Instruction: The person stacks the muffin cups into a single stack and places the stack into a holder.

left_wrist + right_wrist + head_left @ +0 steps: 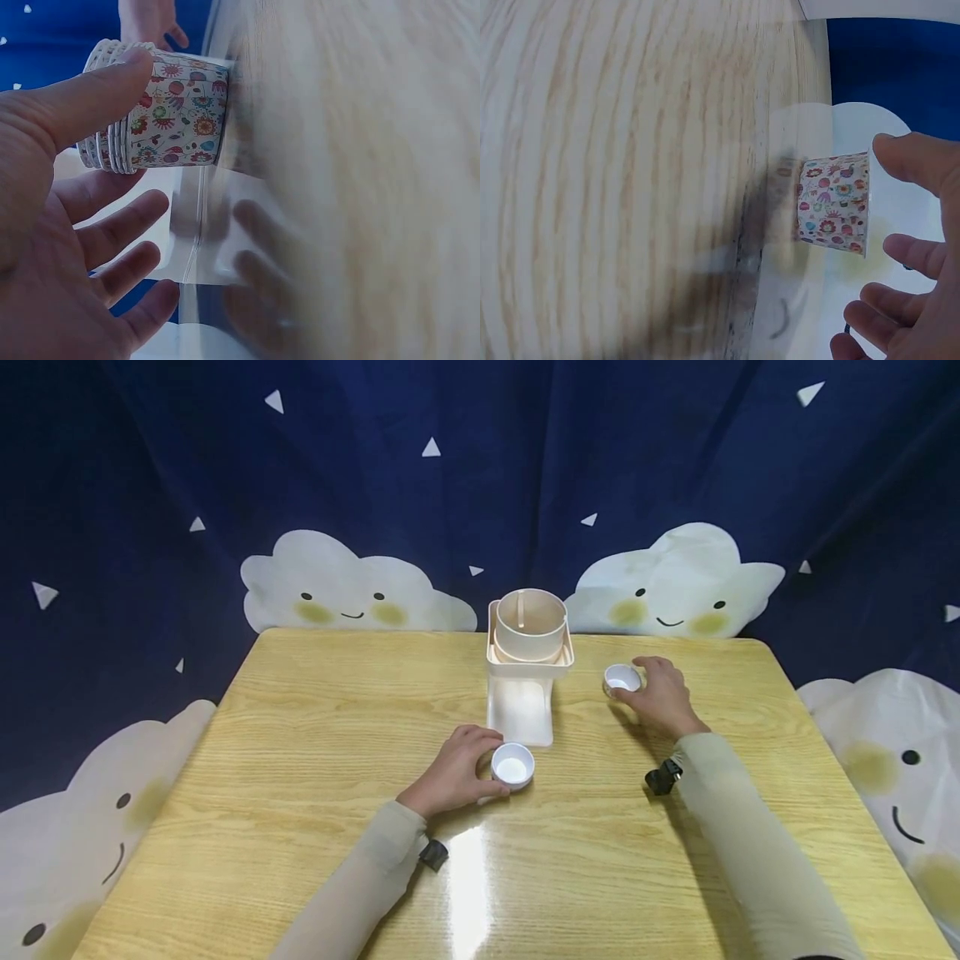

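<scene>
In the left wrist view a nested stack of small flower-patterned paper baking cups [180, 112] stands on the table. My left hand [461, 770] holds this stack between thumb and index finger, the other fingers spread beneath in that view. From the head view, only the white inside of its top cup [513, 768] shows clearly. At the right stands a single patterned paper cup [832, 201], upright on the table. My right hand [660, 695] is around it, thumb [904, 161] at the rim and index finger a little apart from it.
A cream plastic stand [521, 710] with a round open cylinder [530, 639] in its top stands at the table's back middle, just beyond the left hand. The wooden table [337, 718] ends at a dark blue curtain [480, 485] with cloud prints.
</scene>
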Tool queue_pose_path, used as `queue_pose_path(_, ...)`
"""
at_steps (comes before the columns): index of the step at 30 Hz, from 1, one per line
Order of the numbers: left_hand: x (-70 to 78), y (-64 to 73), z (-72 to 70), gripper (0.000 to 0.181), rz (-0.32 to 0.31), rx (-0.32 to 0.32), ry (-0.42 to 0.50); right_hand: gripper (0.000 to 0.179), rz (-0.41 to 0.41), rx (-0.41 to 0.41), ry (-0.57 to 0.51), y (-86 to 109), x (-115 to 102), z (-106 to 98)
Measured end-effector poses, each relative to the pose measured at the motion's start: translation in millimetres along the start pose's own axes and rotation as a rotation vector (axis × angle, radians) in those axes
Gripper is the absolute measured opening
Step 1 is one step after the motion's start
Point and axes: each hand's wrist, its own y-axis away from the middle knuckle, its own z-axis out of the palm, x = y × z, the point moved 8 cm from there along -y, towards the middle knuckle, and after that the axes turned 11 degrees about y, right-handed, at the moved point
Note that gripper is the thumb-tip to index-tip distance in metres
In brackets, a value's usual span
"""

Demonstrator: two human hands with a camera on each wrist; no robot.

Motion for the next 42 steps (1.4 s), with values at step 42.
queue_pose_path(42,0.4,-0.7,-0.3,0.068,-0.003,0.005,0.001,0.071,0.040,-0.042,0.066,-5.1,8.1,6.8)
